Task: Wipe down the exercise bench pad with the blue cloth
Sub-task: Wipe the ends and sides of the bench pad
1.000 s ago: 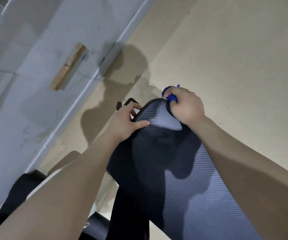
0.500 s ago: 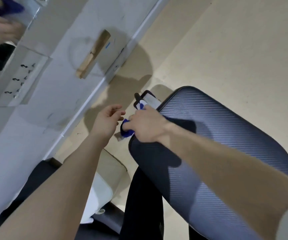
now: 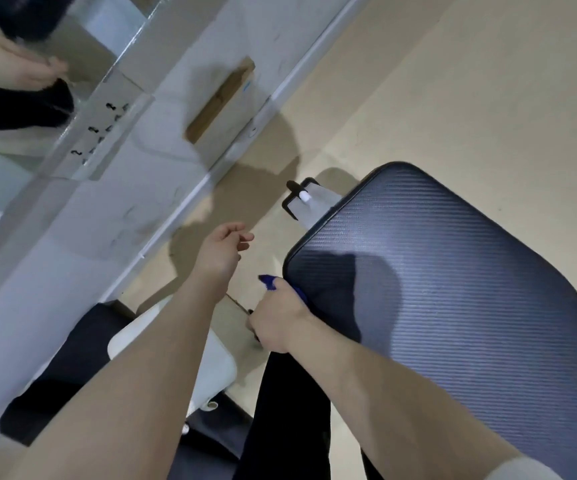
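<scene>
Head view: right hand [image 3: 276, 318] is closed around the blue cloth [image 3: 269, 282], pressing it to the left edge of the bench pad [image 3: 453, 289]; only a scrap of cloth shows above the knuckles. Pad is dark, ribbed, and spreads out to the right of that hand. Left hand [image 3: 223, 252] hangs just left of it, fingers loosely curled, holding nothing, over the beige floor [image 3: 470, 81]. Beyond the left hand a white baseboard [image 3: 190, 199] runs along a scuffed white wall [image 3: 55, 237]. A black bracket [image 3: 297, 199] sticks out past the pad's far corner.
</scene>
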### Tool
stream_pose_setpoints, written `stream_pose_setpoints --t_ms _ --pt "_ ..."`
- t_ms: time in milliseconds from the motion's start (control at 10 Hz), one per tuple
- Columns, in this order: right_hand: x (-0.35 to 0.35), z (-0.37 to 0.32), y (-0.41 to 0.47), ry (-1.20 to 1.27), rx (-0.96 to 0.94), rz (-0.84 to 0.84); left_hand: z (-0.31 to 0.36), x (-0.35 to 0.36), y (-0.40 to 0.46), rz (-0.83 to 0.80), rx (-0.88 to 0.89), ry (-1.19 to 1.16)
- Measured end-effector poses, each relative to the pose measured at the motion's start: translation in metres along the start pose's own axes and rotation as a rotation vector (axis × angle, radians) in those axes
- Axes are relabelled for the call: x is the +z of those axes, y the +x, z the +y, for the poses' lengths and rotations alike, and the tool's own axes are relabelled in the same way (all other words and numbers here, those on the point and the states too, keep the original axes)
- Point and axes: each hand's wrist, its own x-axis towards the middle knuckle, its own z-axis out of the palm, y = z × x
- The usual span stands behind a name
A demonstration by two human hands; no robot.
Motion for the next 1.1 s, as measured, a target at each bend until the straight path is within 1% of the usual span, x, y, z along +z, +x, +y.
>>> stream_pose_setpoints --t_ms 100,200,300,400,500,600,700,800,900,1000,1100 --pt "0.014 -0.003 -0.018 0.645 0.114 0.292 -0.007 -0.008 -0.01 0.019 0.045 -0.005" --pt "0.01 0.01 -0.04 1.512 0.267 0.513 -0.023 -0.005 -0.028 0.011 0.006 -0.045" --pt "0.013 0.021 -0.059 2.24 0.207 0.677 -0.046 0.007 -0.053 -0.082 -0.154 -0.222" --pt "0.024 0.011 -0.073 2.593 0.183 0.599 -0.074 0.02 -0.081 -0.227 -0.187 -0.565" --pt "0.041 -0.014 -0.083 2.765 0.11 0.56 -0.091 0.026 -0.107 -0.378 -0.209 -0.63" --pt "0.052 -0.031 -0.079 2.726 0.276 0.525 -0.104 0.019 -0.119 -0.385 -0.188 -0.569" --pt "0.065 -0.056 -0.064 2.784 0.511 0.468 -0.112 0.0 -0.116 -0.254 -0.172 -0.389" --pt "0.067 -0.072 -0.041 2.812 0.65 0.458 -0.108 -0.014 -0.101 -0.106 -0.073 -0.094" --pt "0.073 -0.077 -0.004 2.728 0.851 0.528 -0.1 -0.025 -0.065 0.112 0.029 0.065" --pt "0.073 -0.061 0.026 2.69 0.765 0.783 -0.078 -0.024 -0.025 0.083 -0.01 -0.112" --pt "0.06 -0.03 0.039 3.473 0.304 0.87 -0.062 -0.007 -0.008 -0.086 0.159 -0.03"
